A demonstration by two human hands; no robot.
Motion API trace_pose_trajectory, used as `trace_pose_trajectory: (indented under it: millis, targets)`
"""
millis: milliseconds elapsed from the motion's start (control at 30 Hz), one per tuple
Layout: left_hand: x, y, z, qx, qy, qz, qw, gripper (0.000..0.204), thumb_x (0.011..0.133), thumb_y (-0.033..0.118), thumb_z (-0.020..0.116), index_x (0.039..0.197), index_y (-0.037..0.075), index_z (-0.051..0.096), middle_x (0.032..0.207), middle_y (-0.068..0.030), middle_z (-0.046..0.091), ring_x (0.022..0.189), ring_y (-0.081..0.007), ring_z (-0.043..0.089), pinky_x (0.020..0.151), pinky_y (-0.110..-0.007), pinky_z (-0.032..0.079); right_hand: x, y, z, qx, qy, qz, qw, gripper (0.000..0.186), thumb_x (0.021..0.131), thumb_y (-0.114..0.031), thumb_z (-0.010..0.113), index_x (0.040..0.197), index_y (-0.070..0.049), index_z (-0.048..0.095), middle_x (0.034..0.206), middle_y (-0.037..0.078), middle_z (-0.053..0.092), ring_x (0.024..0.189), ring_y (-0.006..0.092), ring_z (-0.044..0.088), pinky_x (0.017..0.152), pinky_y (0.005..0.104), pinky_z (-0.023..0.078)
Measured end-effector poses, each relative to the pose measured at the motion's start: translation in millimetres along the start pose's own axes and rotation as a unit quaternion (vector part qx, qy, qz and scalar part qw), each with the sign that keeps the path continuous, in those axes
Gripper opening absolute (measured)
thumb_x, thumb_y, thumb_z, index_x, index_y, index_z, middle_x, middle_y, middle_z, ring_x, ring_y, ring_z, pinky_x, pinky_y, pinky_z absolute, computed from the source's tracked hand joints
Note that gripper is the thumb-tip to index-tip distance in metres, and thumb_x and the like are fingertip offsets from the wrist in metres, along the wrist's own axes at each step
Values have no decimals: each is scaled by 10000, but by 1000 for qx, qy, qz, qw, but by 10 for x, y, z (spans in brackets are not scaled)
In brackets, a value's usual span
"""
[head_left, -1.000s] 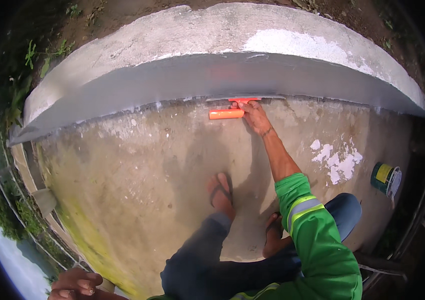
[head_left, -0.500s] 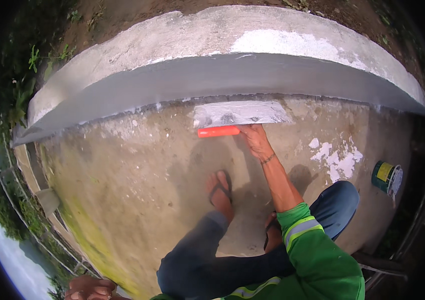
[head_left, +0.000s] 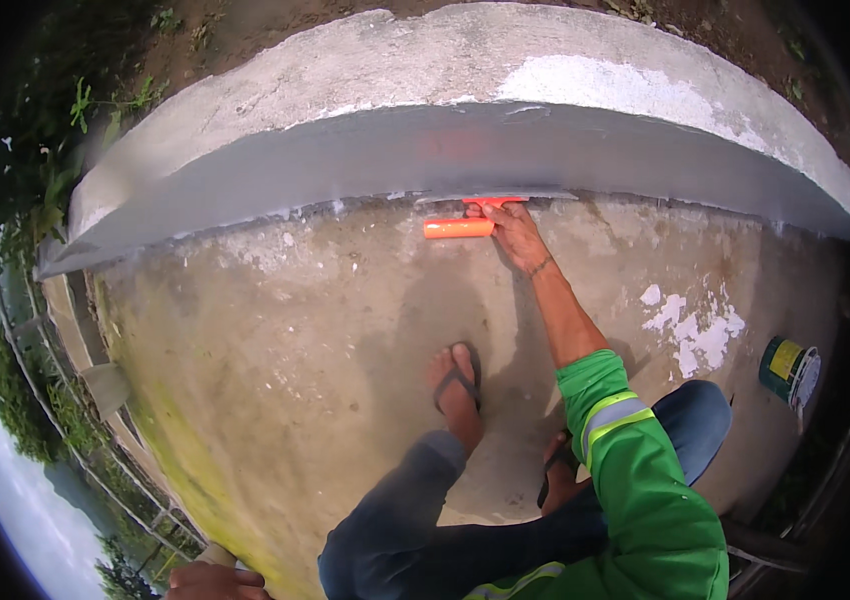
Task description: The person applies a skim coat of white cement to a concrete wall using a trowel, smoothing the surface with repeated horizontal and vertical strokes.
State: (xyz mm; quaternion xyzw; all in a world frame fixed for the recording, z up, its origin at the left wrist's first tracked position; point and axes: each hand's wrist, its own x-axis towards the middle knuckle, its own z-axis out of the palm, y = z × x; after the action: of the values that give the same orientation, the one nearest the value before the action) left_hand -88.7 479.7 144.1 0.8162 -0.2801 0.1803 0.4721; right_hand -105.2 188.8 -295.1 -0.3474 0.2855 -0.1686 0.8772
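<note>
My right hand point(head_left: 512, 228) is closed on the orange handle point(head_left: 460, 229) of a plastering trowel. The trowel's thin metal blade point(head_left: 545, 194) is seen nearly edge-on, up against the lower part of a low wall's smooth grey face point(head_left: 345, 160), where the wall meets the concrete floor. A faint orange reflection of the handle shows on that face. My left hand point(head_left: 215, 583) is at the bottom left edge, partly cut off, its fingers curled; what they close on, if anything, cannot be made out.
The wall's rough top point(head_left: 265, 85) bears a white patch point(head_left: 605, 85). White splashes point(head_left: 695, 330) mark the concrete floor point(head_left: 285, 380). A green bucket with a yellow label point(head_left: 788, 368) lies tilted at the right. My sandalled foot point(head_left: 457, 378) is below the trowel. Plants and a railing stand left.
The trowel has moved up to the wall's base, its blade turning from broad side visible to nearly edge-on. My left hand has shifted slightly right. The view has shifted a little.
</note>
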Motion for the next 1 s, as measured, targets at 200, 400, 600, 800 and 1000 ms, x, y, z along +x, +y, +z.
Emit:
trace_pose_trajectory:
  millis: [200,400,600,800,1000]
  targets:
    - [29,233,128,18,-27,-64,997,295,1026,264,386,883,11,438,636,-129,499,578,-244,565,553,-323,457,-347,-549,446,-37,-20,-27,999,380,911,-209,642,1154,74,569,1123,147,634,1077,219,600,1001,360,441]
    - [181,392,140,44,-141,-125,981,294,1025,211,394,850,-12,472,739,-116,562,683,-176,545,691,-277,431,-825,-1422,1249,-49,-42,-89,994,363,911,-242,649,1088,61,556,1106,151,632,1056,202,596,978,352,443]
    - [500,685,351,70,-156,-19,985,302,1023,205,410,838,-7,517,698,-104,606,660,-165,571,665,-283,460,-1206,-2271,1833,-51,-64,-112,990,318,931,-231,617,1058,53,548,1092,148,633,999,192,605,950,334,455]
    - [436,580,435,-26,-126,-87,988,290,1030,198,395,852,-2,506,718,-86,581,680,-150,540,688,-271,450,-1727,-2422,1772,-30,-110,-172,978,336,916,-73,538,1209,79,476,1148,182,592,1071,276,593,990,427,442]
    - [406,515,312,-12,-142,-102,985,305,1044,221,360,845,10,454,720,-75,491,664,-145,489,662,-275,408,-1530,-877,332,14,30,-110,993,452,818,92,547,1254,-23,521,1226,67,568,1190,212,512,1065,381,366]
